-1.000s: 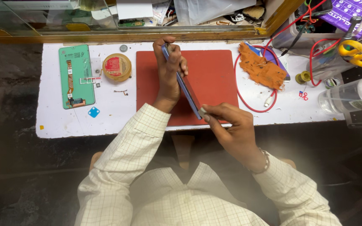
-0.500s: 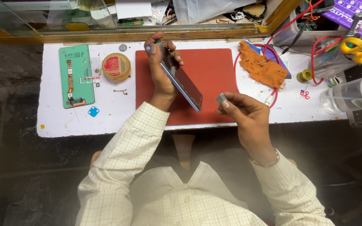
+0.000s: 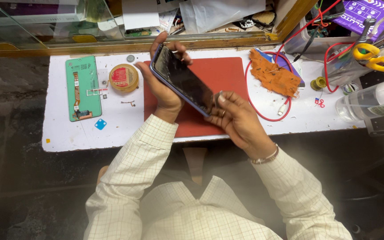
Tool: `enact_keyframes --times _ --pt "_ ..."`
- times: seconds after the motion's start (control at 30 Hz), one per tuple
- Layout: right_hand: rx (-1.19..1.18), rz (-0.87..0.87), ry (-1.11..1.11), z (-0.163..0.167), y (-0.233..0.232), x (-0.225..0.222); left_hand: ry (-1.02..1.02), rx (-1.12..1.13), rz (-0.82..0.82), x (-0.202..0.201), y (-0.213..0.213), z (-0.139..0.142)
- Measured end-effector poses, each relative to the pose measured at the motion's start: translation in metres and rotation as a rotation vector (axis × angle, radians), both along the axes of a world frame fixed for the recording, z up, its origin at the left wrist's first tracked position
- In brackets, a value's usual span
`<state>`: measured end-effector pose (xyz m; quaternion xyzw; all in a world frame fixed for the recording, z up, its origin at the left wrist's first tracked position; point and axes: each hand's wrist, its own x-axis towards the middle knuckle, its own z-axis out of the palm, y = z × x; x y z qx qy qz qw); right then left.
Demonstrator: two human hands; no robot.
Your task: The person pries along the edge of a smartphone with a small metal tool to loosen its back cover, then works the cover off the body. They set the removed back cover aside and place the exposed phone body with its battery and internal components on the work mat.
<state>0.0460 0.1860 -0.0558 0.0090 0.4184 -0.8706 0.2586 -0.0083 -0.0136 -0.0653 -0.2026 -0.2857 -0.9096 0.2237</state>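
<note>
I have the dark-screened, blue-edged smartphone (image 3: pixel 184 81) lifted off the table, above the red rectangular work mat (image 3: pixel 221 75). My left hand (image 3: pixel 164 86) is wrapped around its upper end, fingers curled over the top edge and thumb along the side, which tilts the glass towards my head so I can see it. My right hand (image 3: pixel 238 120) is closed on the lower corner, thumb pressed on the screen's edge, apparently steadying the phone there; whether something small sits under that thumb I cannot tell. The white table (image 3: pixel 112 129) carries the green phone backplate (image 3: pixel 83 89) and the round tin with a red label (image 3: pixel 123 78) at left, and the crumpled orange cloth (image 3: pixel 274 75) at right, all within reach but away from the mat. Half a second ago my right hand was off the phone, pinching something small; now it grips the corner, and the screen is turned more towards me.
</note>
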Motion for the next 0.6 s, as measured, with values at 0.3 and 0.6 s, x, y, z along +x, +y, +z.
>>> enact_keyframes --times 0.3,0.6 --pt "0.104 -0.278 0.267 -0.017 -0.005 -0.098 -0.231 0.001 -0.530 0.004 0.002 0.010" --pt "0.147 -0.194 0.415 -0.023 -0.015 -0.135 -0.491 -0.137 -0.829 -0.001 0.003 0.005"
